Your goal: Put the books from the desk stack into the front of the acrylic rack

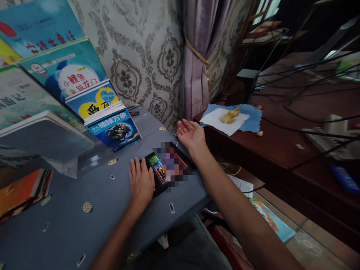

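On the grey tablecloth (106, 216) lies a flat black item with bright pictures (159, 169). Mosaic squares cover its middle, and I cannot tell whether it is a book or a screen. My left hand (141, 180) rests flat at its left edge, fingers stretched out and touching it. Beyond its right side, near the table's corner, my right hand (192, 137) is turned palm up. Its fingers are loosely curled and apart, with nothing in them.
Picture books (113, 131) stand in a clear rack at the left, with an orange book (21, 191) below. At right, a dark red desk (274, 143) holds cables, a blue cloth (254, 118) and white paper (211, 120) with a yellowish piece on it. A colourful book (274, 220) lies low down.
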Available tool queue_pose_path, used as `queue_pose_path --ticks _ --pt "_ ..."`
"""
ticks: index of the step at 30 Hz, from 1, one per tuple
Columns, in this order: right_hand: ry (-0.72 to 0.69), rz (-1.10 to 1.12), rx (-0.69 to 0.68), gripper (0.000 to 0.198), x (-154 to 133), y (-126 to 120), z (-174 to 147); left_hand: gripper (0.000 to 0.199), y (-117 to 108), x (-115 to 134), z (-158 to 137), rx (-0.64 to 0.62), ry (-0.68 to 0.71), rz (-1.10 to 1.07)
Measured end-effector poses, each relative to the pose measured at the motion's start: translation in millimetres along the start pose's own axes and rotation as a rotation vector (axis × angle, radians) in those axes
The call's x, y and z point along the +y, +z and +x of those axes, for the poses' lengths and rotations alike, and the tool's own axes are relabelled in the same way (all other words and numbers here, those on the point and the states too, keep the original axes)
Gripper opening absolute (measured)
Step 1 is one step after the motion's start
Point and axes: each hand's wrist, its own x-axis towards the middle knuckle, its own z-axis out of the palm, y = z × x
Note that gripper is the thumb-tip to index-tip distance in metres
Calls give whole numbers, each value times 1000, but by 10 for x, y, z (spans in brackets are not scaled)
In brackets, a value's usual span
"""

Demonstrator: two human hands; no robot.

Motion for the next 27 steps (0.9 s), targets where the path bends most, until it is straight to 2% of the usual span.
queue_pose_path --ticks 5,8,10,12,13,15,18,21,27 --pt "-31 -81 -5 13 -6 73 -2 52 8 89 24 11 -4 -4" --pt "-175 -323 -72 12 101 164 -83 52 -10 118 29 5 -14 0" --pt "-363 -629 -217 14 270 199 -213 52 -17 118 31 -3 -12 3" --pt "-487 -995 -469 19 493 194 -393 52 -10 103 32 0 -8 5" --pt "-488 -1178 -616 22 606 179 -489 52 -1 92 31 3 -1 8" --pt "-521 -1451 -822 31 788 134 -656 52 21 65 28 7 18 14" --pt "-540 -1679 -1024 45 874 70 -773 53 40 40 22 6 39 31" --pt "-574 -1772 -1065 52 771 19 -732 53 22 53 16 0 34 68" --pt "-704 -2011 -947 51 469 -82 -562 50 -56 116 22 -3 46 155"
